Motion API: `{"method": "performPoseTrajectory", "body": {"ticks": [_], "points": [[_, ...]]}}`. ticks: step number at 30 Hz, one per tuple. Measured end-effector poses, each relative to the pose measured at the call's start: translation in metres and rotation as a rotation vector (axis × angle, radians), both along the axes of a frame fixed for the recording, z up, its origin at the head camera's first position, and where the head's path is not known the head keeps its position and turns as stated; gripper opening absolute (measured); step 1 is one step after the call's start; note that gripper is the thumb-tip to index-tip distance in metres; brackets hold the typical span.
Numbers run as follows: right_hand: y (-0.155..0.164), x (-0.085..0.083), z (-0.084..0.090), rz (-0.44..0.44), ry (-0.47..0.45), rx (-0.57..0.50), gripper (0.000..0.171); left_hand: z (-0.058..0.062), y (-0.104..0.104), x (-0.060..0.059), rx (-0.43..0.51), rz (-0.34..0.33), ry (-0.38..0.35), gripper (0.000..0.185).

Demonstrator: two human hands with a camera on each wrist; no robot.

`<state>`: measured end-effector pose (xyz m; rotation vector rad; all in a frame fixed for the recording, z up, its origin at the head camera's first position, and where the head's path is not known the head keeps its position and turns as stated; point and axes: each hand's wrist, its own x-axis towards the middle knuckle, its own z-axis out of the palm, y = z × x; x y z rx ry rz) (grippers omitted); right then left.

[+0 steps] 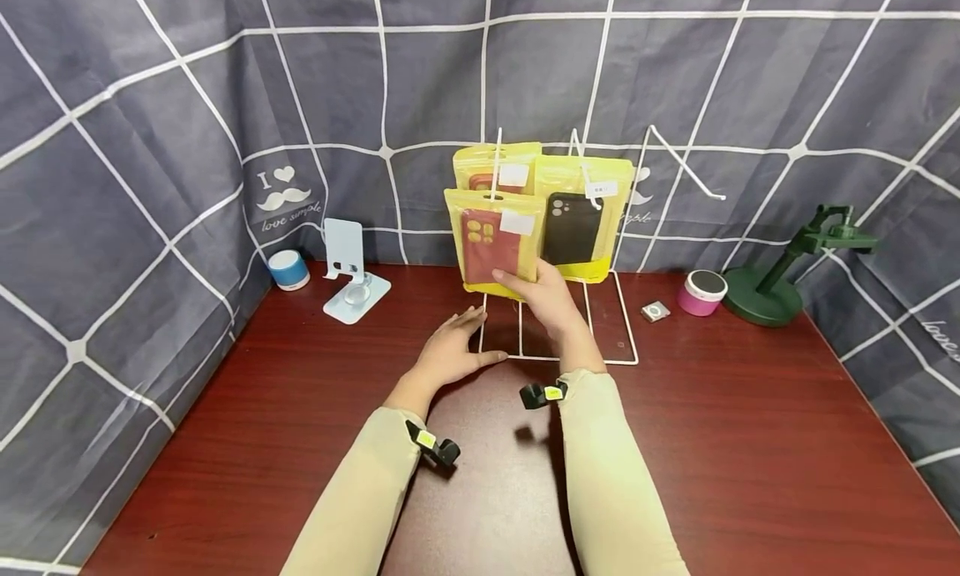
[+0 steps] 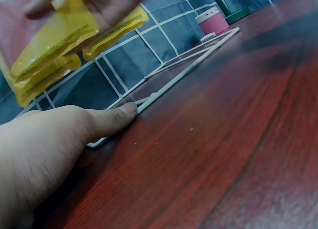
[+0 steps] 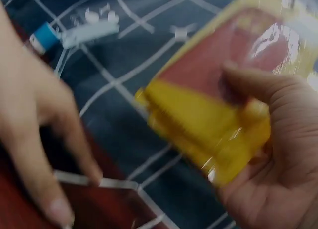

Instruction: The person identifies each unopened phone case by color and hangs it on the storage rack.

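Observation:
My right hand [image 1: 551, 305] pinches the lower right part of a yellow-edged clear pouch [image 1: 489, 247] with a red phone case in it, thumb on the front. The pouch hangs by its top hole from the left hook of a white wire display rack [image 1: 540, 358]. Behind it on that hook is a second pouch [image 1: 468, 157] with a red case. A pouch with a black phone case [image 1: 572, 230] hangs from the middle hook. My left hand [image 1: 450, 349] rests on the rack's front left base corner, fingers extended, thumb on the wire [image 2: 164, 90].
The rack's right hook [image 1: 686, 166] is bare. At left stand a blue speaker [image 1: 288, 270] and a pale folding phone stand [image 1: 354, 297]. A small silver player [image 1: 655, 312], a pink speaker [image 1: 702, 294] and a green stand [image 1: 765, 297] are at right. Gridded cloth hangs behind.

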<state>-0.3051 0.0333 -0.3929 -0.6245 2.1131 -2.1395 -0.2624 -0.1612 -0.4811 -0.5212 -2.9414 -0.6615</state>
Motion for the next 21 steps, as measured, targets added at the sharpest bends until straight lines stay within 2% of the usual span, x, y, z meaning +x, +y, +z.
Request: {"method": "performPoseTrajectory", "body": {"ticks": [4,7,15,21], "points": [[0.012,-0.011,-0.023,-0.029,-0.034,-0.056,0.037,0.0,0.002,0.001,-0.012,0.005,-0.013,0.097],[0.013,-0.013,-0.029,-0.072,-0.034,-0.067,0.035,0.0,0.002,0.001,-0.006,0.006,-0.013,0.096],[-0.001,-0.01,-0.02,-0.143,-0.066,-0.129,0.032,0.001,0.002,0.0,0.017,-0.001,0.019,0.094],[-0.003,-0.011,-0.019,-0.13,-0.099,-0.151,0.03,0.001,0.001,0.0,0.036,-0.014,0.038,0.093]]}}
